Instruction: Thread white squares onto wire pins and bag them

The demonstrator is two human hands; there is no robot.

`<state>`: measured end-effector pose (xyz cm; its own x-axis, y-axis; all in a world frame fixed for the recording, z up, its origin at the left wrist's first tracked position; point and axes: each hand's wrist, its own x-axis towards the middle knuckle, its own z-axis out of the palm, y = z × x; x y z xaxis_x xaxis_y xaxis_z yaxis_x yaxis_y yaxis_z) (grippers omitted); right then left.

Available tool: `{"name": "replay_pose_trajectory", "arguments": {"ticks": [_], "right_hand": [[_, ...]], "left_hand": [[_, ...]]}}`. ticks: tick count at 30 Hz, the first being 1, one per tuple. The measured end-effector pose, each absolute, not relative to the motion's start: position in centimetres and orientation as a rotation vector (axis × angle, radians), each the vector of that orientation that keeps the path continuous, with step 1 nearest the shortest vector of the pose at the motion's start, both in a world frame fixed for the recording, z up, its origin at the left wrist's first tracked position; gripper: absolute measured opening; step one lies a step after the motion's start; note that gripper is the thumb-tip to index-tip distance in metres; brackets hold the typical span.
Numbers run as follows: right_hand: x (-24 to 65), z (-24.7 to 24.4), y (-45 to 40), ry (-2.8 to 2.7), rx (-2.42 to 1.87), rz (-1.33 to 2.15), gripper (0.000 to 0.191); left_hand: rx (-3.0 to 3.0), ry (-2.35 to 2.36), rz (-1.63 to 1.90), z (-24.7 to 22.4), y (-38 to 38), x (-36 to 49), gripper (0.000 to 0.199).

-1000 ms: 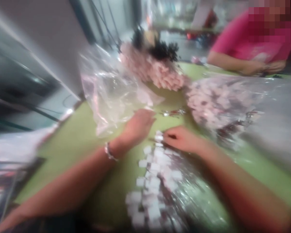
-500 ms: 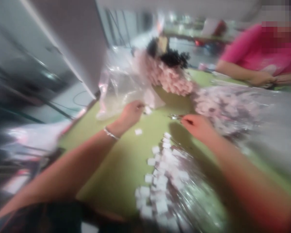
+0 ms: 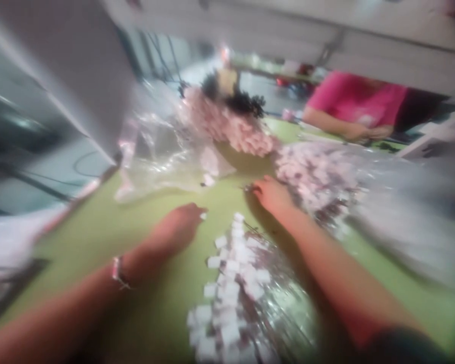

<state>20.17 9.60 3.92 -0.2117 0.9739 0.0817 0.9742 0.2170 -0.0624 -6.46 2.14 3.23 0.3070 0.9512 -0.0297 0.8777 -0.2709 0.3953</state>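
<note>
My left hand [image 3: 180, 225] is low over the green table, its fingers pinched at a small white tag [image 3: 203, 216]; blur softens the fingertips. Farther right, my right hand [image 3: 271, 194] is closed around a small silvery metal tool [image 3: 247, 187] with a thin tip, whose exact kind is too blurred to make out. Between my forearms lies a bundle of thin stems in clear plastic [image 3: 284, 298]. Many white tags [image 3: 227, 290] stick out along its left side.
Pale pink flowers in plastic [image 3: 314, 169] lie beyond my right hand, with peach-pink flowers [image 3: 246, 134] at the back. A crumpled clear bag [image 3: 155, 151] is at the far left of the green tabletop [image 3: 151, 227]. Across the table sits a person in pink [image 3: 358, 103].
My left hand has drawn back toward me from beside the clear bag to the loose white tag. The right hand keeps the metal tool. The whole view has shifted.
</note>
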Motion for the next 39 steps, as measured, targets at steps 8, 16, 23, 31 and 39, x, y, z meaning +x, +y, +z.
{"name": "replay_pose_trajectory", "arguments": {"ticks": [8,16,23,31,39], "right_hand": [[20.2,3.9,8.9,-2.510,-1.746,-0.005,0.019],[20.8,3.2,8.7,-2.451,-1.838,-0.019,0.023],[20.4,2.9,8.0,-2.566,-1.679,-0.063,0.022],[20.6,3.4,7.4,-2.646,-1.634,0.026,0.022],[20.4,3.2,7.7,-2.494,-1.499,0.237,0.018]], "left_hand": [[1.191,1.108,0.920,3.0,5.7,-2.3,0.024],[0.715,0.891,1.032,0.9,6.0,-0.9,0.025],[0.746,0.917,1.012,1.5,5.7,-1.0,0.017],[0.835,0.873,1.080,0.6,6.0,-1.3,0.018],[0.840,0.935,1.142,1.0,6.1,-1.0,0.017]]}}
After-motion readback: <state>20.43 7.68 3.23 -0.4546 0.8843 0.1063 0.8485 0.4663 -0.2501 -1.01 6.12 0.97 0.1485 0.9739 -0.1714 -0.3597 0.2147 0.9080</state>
